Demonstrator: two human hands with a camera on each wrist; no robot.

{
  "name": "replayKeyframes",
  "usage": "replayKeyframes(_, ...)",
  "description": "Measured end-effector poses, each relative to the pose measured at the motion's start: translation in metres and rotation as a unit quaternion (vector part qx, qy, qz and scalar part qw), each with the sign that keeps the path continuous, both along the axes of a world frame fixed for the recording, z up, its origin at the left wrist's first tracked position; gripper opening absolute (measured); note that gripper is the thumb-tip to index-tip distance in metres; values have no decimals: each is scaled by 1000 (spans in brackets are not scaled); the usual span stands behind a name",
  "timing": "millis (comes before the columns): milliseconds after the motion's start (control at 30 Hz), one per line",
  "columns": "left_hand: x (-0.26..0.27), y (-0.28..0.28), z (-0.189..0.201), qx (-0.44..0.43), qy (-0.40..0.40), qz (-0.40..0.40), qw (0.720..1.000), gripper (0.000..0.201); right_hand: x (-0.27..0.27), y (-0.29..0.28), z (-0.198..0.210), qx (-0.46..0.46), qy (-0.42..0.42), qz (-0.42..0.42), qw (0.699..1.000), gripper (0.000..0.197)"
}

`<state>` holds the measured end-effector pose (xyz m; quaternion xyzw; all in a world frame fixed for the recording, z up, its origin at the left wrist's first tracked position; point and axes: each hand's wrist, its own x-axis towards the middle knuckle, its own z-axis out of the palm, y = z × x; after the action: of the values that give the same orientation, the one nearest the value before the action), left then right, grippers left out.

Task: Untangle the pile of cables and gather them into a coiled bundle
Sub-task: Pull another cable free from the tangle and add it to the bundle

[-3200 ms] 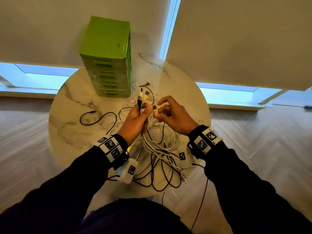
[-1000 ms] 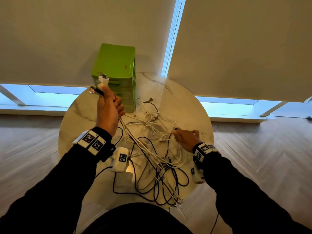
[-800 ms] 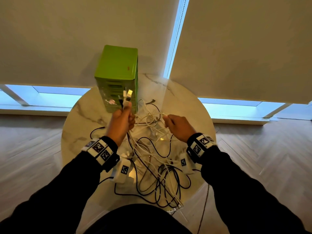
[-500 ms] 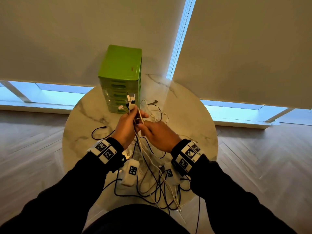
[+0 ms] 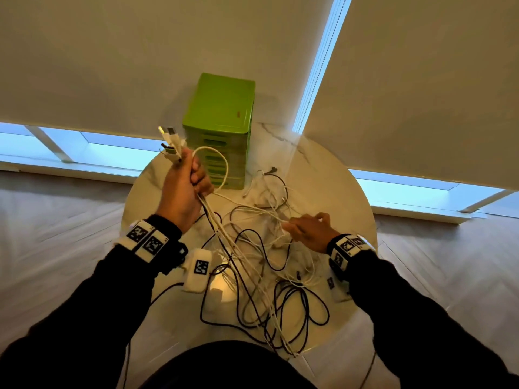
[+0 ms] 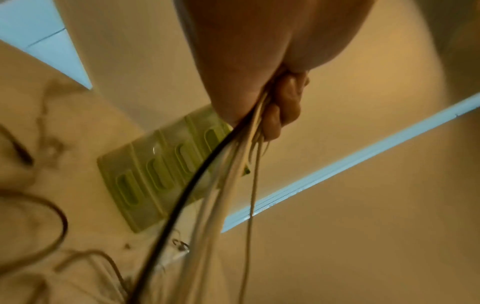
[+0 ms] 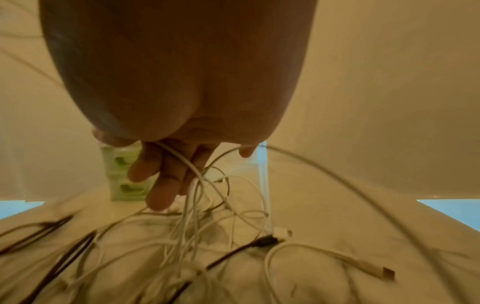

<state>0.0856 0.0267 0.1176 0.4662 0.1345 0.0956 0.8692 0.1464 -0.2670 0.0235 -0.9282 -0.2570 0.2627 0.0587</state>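
A tangle of white and black cables (image 5: 264, 279) lies on the round marble table (image 5: 331, 197). My left hand (image 5: 184, 189) is raised at the left of the pile and grips a bundle of cables (image 6: 207, 195) in a fist. Their plug ends (image 5: 170, 143) stick up above the fist, and one white loop (image 5: 222, 161) arches beside it. The strands run taut down to the pile. My right hand (image 5: 307, 230) hovers low at the right, its fingers (image 7: 161, 185) fairly straight, with white cables (image 7: 197, 174) running across and between them.
A green drawer unit (image 5: 222, 130) stands at the table's far edge, just behind my left hand. Loose plug ends (image 7: 280, 234) lie on the marble near my right hand. Cable loops hang over the near edge (image 5: 289, 349). Window blinds rise behind the table.
Half a second ago both hands met near the drawer unit. Now my left hand has lifted up and left with the bundle, and my right hand has moved right and down along the white cables.
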Motion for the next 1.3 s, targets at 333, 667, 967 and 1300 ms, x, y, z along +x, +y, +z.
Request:
replayKeyframes(333, -19, -45, -19, 225, 98, -78, 966, 25, 10, 63, 61, 180, -189, -135, 956, 47)
replayKeyframes(667, -17, -59, -15, 179, 97, -106, 973, 27, -39, 91, 72, 336, -69, 44, 938, 31)
replayKeyframes(967, -14, -34, -5, 115, 62, -7, 991, 28, -36, 55, 23, 248, 99, 39, 963, 46)
replayKeyframes(1300, -28, 6, 11, 128, 10, 36, 991, 35, 18, 11, 15, 26, -43, -14, 999, 44)
